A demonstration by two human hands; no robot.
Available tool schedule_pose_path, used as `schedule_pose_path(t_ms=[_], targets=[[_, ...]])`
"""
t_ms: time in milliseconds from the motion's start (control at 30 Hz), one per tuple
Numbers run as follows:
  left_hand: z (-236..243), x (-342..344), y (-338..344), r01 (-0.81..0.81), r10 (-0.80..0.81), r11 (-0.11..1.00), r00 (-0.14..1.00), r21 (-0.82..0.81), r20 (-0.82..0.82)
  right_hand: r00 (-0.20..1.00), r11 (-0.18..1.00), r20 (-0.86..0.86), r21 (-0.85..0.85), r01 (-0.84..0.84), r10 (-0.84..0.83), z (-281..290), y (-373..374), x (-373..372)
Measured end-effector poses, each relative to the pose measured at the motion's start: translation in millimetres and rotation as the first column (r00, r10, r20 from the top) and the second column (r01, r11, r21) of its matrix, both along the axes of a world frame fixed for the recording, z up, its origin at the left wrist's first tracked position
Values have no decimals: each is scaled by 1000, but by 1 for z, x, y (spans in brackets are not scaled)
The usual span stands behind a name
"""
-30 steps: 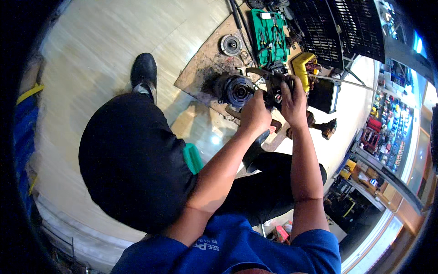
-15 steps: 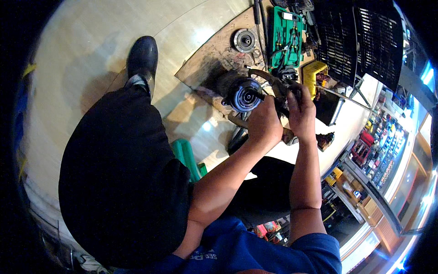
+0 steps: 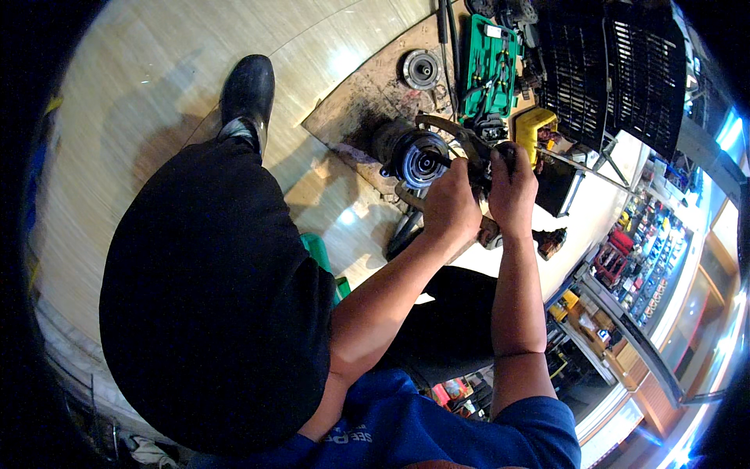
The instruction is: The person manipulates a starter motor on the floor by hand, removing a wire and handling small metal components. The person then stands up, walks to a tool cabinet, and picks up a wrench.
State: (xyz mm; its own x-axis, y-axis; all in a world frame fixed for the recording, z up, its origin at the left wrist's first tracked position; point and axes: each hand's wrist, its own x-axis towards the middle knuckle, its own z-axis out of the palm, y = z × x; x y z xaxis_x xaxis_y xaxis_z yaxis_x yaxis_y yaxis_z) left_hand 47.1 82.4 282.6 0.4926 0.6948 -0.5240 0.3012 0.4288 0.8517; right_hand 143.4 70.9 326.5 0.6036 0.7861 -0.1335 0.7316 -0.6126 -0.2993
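A dark drum-shaped assembly with a ringed metal face lies on a stained board. A curved dark metal arm crosses above it. My left hand is closed around a dark part at the assembly's front; exactly what it grips is hidden. My right hand sits just right of it, fingers bent around a dark object I cannot make out.
A round metal disc, an open green tool case, a yellow container and black slotted panels lie beyond. A dark tool rests at right. My boot is on the tiled floor; a green item is beside my thigh.
Compared with a second ago, both hands appear farther right and lower in view, as do the surrounding objects. Their hold on the dark parts looks much the same.
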Motion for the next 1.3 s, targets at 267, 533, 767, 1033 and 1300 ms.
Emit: schedule_pose_path(t_ms=[267, 533, 767, 1033, 1300], targets=[[-6, 2, 4, -3, 8, 995, 999, 95, -46, 981, 975, 188, -222, 6, 36, 6, 25, -15], [-1, 3, 6, -37, 38, 999, 997, 11, -65, 993, 981, 96, -190, -44, 63, 8, 31, -10], [4, -4, 12, 90, -93, 986, 996, -142, -14, 999, 970, -24, -241, -39, 35, 12, 29, -2], [5, 0, 6, 62, -65, 997, 995, -36, -74, 995, 976, -90, -210, -62, 44, 18, 19, 0], [-2, 7, -10, -48, 48, 999, 999, 0, 21, 991, 964, -131, -265, -39, 4, 22, -3, 5]])
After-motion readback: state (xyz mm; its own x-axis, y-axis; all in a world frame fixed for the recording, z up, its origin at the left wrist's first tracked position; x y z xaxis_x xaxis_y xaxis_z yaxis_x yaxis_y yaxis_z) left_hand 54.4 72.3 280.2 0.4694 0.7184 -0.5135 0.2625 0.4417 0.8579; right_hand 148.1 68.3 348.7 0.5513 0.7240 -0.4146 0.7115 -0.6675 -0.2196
